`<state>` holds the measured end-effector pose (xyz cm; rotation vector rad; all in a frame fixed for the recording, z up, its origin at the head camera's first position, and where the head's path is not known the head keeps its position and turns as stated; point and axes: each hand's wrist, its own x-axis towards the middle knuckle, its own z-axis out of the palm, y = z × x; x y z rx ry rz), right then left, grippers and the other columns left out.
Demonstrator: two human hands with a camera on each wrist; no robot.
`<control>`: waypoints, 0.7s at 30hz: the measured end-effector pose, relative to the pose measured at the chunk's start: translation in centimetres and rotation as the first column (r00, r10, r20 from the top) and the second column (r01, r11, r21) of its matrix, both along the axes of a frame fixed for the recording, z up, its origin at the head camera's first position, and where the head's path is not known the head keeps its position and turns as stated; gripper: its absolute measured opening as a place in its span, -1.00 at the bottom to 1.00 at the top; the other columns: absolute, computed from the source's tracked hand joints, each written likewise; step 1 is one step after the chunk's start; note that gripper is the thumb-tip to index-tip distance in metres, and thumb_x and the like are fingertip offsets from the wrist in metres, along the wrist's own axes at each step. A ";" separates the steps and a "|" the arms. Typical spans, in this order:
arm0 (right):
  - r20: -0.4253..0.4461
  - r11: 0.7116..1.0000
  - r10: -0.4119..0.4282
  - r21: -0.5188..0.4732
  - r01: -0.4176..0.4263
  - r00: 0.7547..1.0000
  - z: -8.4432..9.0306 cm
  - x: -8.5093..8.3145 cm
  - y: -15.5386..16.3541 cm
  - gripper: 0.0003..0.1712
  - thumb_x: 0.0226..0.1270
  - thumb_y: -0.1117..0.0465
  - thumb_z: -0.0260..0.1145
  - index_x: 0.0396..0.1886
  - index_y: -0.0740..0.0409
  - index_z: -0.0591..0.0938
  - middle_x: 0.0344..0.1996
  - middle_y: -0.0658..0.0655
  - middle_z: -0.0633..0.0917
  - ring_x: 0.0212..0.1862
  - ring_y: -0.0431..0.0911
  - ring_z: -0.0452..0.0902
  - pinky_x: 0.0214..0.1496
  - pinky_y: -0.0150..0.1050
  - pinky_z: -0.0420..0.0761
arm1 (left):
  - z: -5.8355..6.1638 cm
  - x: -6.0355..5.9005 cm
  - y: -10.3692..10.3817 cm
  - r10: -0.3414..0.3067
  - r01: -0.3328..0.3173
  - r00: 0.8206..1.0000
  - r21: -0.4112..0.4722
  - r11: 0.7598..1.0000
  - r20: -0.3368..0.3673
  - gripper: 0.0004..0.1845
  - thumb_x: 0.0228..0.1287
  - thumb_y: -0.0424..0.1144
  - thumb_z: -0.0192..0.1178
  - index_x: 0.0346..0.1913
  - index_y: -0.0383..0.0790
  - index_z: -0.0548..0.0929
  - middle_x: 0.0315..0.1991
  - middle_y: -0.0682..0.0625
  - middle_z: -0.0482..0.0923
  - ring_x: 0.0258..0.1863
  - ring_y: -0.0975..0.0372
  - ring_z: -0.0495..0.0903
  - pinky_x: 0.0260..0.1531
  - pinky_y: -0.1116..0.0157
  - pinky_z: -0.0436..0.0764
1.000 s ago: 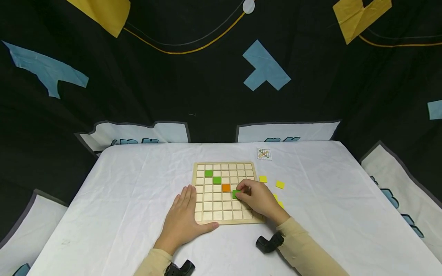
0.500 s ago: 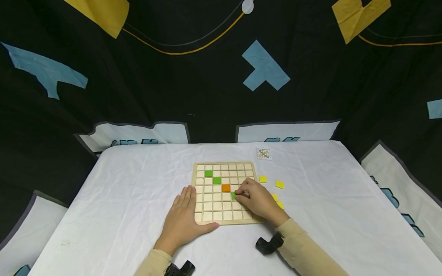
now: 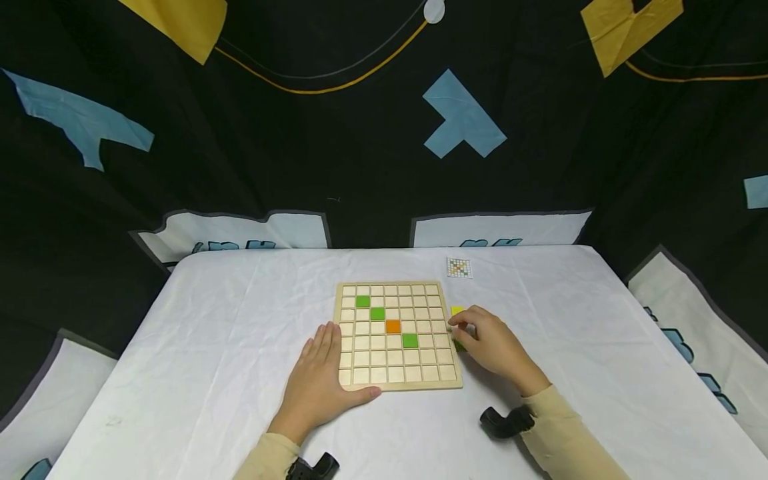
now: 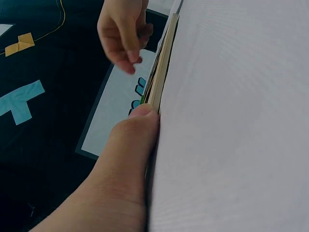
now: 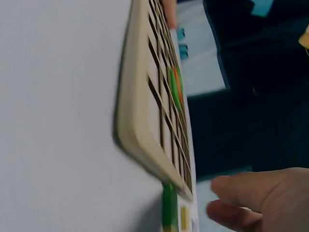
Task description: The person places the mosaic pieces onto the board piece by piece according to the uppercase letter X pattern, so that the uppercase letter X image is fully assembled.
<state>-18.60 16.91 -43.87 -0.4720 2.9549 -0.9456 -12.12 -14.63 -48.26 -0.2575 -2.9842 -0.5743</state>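
Observation:
A wooden grid board (image 3: 433,385) lies flat on the white table. Set in its cells are three green tiles, the lowest green tile (image 3: 410,341) right of the others, and an orange tile (image 3: 393,327). My left hand (image 3: 318,383) rests along the board's left edge with straight fingers, thumb at the front left corner. My right hand (image 3: 492,340) hovers just past the right edge, fingers loosely bent and apart, holding nothing. Below it are green tiles (image 5: 169,205), partly hidden in the head view. A yellow tile (image 3: 457,311) shows behind the fingers.
A small printed card (image 3: 459,268) with a coloured grid lies behind the board to the right. The white tablecloth (image 3: 180,347) spreads around it. A black curtain (image 3: 372,173) hangs behind the table.
My right hand has let go of the green tile, which sits in a board cell, and moved right, off the board, over the loose tiles. My left hand has not moved.

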 end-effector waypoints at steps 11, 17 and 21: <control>0.054 0.995 0.033 0.097 -0.038 0.998 -0.9 0.3 2.3 -0.76 0.27 0.17 0.43 -0.06 0.02 0.75 -0.23 -0.08 0.61 -0.22 -0.18 0.45 -0.14 -0.24 0.49 | 0.0 0.0 0.0 0.001 -0.001 1.000 -0.009 1.000 -0.011 0.51 -0.21 0.75 0.05 0.54 -0.44 -0.02 0.58 -0.25 -0.06 0.60 -0.03 -0.07 0.56 -0.01 0.04; 0.034 0.996 0.042 0.072 -0.044 0.999 -1.1 0.4 2.3 -0.83 0.23 0.21 0.46 -0.19 -0.02 0.68 -0.21 -0.07 0.63 -0.17 -0.17 0.48 -0.07 -0.19 0.53 | 0.0 0.0 0.1 0.002 -0.002 1.000 -0.009 1.000 -0.012 0.51 -0.21 0.74 0.06 0.54 -0.44 -0.02 0.58 -0.25 -0.06 0.60 -0.03 -0.07 0.57 0.00 0.03; 0.030 1.000 0.017 0.022 -0.018 0.999 -0.9 0.5 2.3 -0.85 0.27 0.23 0.43 -0.24 -0.04 0.62 -0.36 -0.07 0.62 -0.39 -0.20 0.44 -0.33 -0.31 0.49 | -0.1 0.0 0.1 0.000 0.000 1.000 -0.012 1.000 -0.010 0.51 -0.21 0.74 0.05 0.54 -0.43 -0.03 0.58 -0.25 -0.07 0.61 -0.02 -0.07 0.57 0.00 0.03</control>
